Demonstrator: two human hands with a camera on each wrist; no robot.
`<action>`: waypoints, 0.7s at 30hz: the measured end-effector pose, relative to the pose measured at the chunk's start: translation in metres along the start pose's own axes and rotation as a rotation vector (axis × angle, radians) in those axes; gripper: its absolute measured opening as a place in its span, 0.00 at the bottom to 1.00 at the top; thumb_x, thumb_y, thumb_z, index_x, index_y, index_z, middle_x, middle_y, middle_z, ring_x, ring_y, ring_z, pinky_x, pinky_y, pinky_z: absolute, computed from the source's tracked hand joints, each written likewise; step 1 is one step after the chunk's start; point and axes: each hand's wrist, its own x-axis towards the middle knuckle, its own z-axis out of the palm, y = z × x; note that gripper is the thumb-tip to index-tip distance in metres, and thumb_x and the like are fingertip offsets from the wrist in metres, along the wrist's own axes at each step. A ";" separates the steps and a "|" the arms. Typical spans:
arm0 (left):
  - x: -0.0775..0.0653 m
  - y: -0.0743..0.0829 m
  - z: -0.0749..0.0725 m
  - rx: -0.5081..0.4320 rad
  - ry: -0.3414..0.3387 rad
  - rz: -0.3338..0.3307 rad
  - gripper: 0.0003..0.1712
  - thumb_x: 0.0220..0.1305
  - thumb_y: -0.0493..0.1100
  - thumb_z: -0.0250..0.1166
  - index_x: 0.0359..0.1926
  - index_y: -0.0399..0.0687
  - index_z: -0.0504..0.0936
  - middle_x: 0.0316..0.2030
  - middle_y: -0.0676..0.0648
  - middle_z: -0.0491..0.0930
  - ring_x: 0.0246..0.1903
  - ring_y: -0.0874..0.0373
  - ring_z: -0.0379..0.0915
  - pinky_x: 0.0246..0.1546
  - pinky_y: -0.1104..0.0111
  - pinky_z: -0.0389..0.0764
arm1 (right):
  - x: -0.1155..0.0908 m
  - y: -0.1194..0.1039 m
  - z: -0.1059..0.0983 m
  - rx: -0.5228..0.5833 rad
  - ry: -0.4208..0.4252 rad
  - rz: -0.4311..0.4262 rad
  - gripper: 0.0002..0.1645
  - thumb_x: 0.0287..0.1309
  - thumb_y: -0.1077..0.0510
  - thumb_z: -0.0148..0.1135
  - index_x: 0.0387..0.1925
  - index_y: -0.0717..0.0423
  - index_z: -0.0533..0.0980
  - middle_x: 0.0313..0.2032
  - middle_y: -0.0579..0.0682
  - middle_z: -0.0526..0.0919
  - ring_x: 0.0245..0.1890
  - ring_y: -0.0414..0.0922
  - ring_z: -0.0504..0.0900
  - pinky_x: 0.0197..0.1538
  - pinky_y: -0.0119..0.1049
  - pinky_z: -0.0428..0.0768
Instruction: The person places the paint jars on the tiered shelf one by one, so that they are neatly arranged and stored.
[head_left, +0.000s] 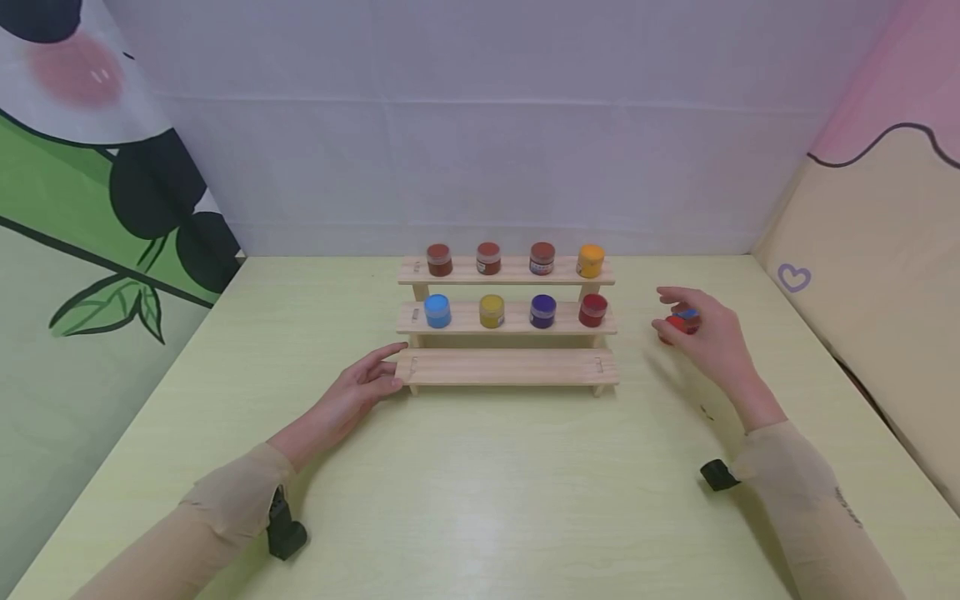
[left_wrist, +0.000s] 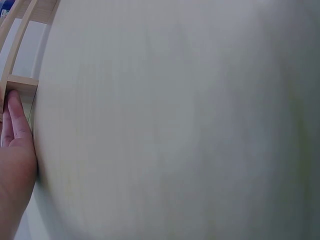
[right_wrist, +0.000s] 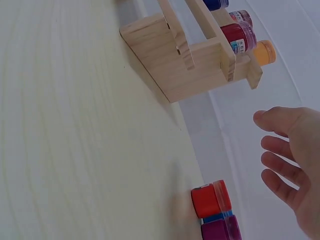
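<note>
A: What's hard to make out?
B: Head view: the right hand (head_left: 708,333) partly covers a red jar (right_wrist: 212,198) and a blue jar (right_wrist: 217,216). In the right wrist view the blue is mostly hidden between the red and a purple jar (right_wrist: 220,230), itself cut off below.
A: Right fingers?
B: Loosely bent, thumb apart, holding nothing. A gap separates them from the red jar, upright on the table (head_left: 487,483), right of the wooden rack (right_wrist: 185,77).
A: Left hand (head_left: 360,396)?
B: Fingers fairly straight, touching the left end of the lowest step (head_left: 506,367) (thumb not visible from its own wrist).
A: Writing?
B: Label (right_wrist: 239,46) on the dark red jar (right_wrist: 235,34), print illegible. Lettering (head_left: 848,508) on the right sleeve (head_left: 810,483), blurred.
A: Containers?
B: 8 jars on 2 steps. Top: 3 brownish-red jars (head_left: 488,260), 1 orange jar (head_left: 591,262). Middle: light blue jar (head_left: 437,312), yellow jar (head_left: 492,312), dark blue jar (head_left: 543,312), the dark red. Fill levels unclear.
</note>
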 end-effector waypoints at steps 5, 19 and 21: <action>0.000 0.000 0.000 -0.002 0.000 -0.002 0.38 0.70 0.49 0.61 0.76 0.60 0.55 0.58 0.50 0.73 0.54 0.64 0.74 0.56 0.76 0.72 | -0.002 0.009 -0.003 0.005 0.007 0.010 0.29 0.58 0.60 0.69 0.62 0.53 0.74 0.53 0.58 0.82 0.44 0.55 0.80 0.42 0.14 0.71; 0.002 -0.001 -0.001 0.002 -0.002 -0.011 0.38 0.70 0.49 0.61 0.76 0.61 0.55 0.59 0.49 0.72 0.56 0.64 0.73 0.58 0.75 0.71 | -0.010 0.032 -0.015 -0.036 -0.052 0.077 0.34 0.63 0.54 0.66 0.68 0.53 0.69 0.62 0.64 0.75 0.61 0.63 0.69 0.58 0.63 0.70; 0.002 -0.001 -0.001 0.004 0.000 -0.010 0.39 0.70 0.49 0.61 0.76 0.61 0.55 0.59 0.49 0.72 0.55 0.63 0.73 0.58 0.75 0.71 | -0.012 0.035 -0.017 -0.050 -0.059 0.082 0.34 0.63 0.53 0.66 0.68 0.54 0.69 0.63 0.65 0.74 0.62 0.64 0.69 0.58 0.64 0.69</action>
